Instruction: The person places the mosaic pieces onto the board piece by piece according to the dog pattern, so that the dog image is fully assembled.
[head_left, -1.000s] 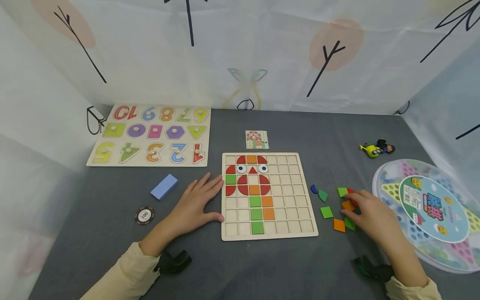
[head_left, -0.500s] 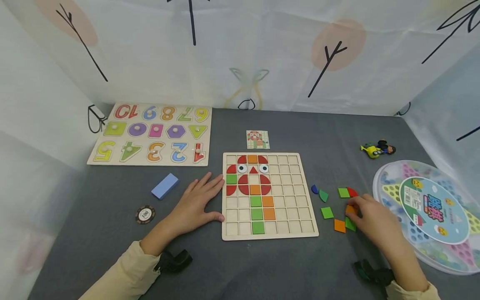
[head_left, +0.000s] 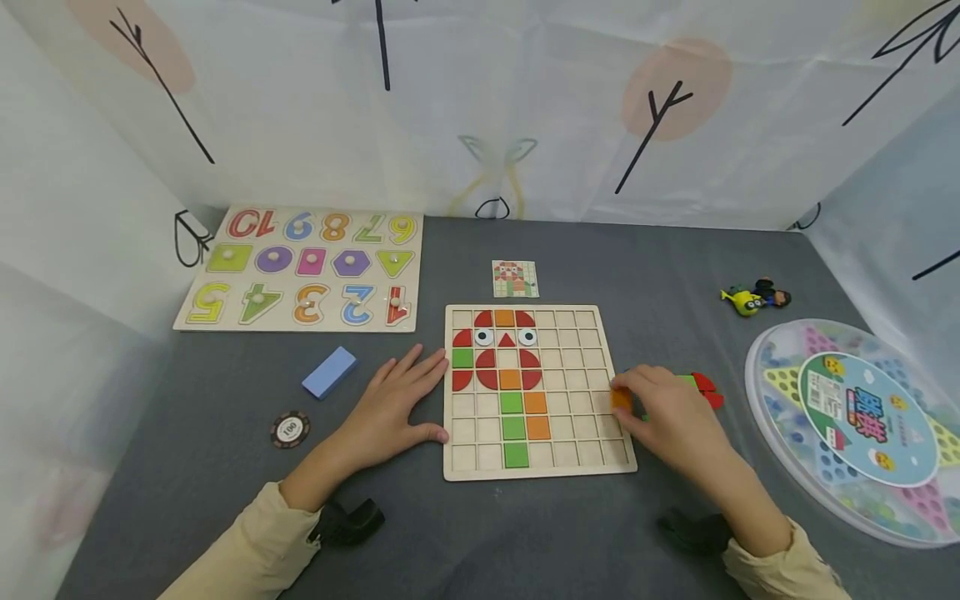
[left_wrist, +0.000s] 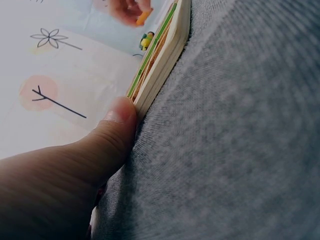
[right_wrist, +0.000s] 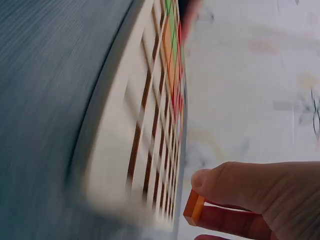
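In the head view a wooden grid board [head_left: 577, 457] lies on the grey table, partly filled with red, green and orange tiles and two eye tiles. My left hand [head_left: 387, 407] rests at the board's left edge, fingers spread and straight; in the left wrist view the thumb [left_wrist: 121, 112] presses the board's side. My right hand [head_left: 670, 414] pinches an orange square tile [right_wrist: 194, 207] between thumb and fingers, at the board's right edge in the head view. Green and red pieces [head_left: 707, 388] show behind the right hand, which hides the others there.
A small pattern card [head_left: 514, 279] lies beyond the board. At the back left is a number-and-shape puzzle board [head_left: 300, 323]. A blue block [head_left: 329, 372] and a poker chip [head_left: 289, 431] sit left of my left hand. A round game box [head_left: 772, 467] and toy figures [head_left: 753, 297] are at right.
My right hand has picked the orange tile out of the loose pieces and carried it left to the board's right edge. The left hand stays where it was.
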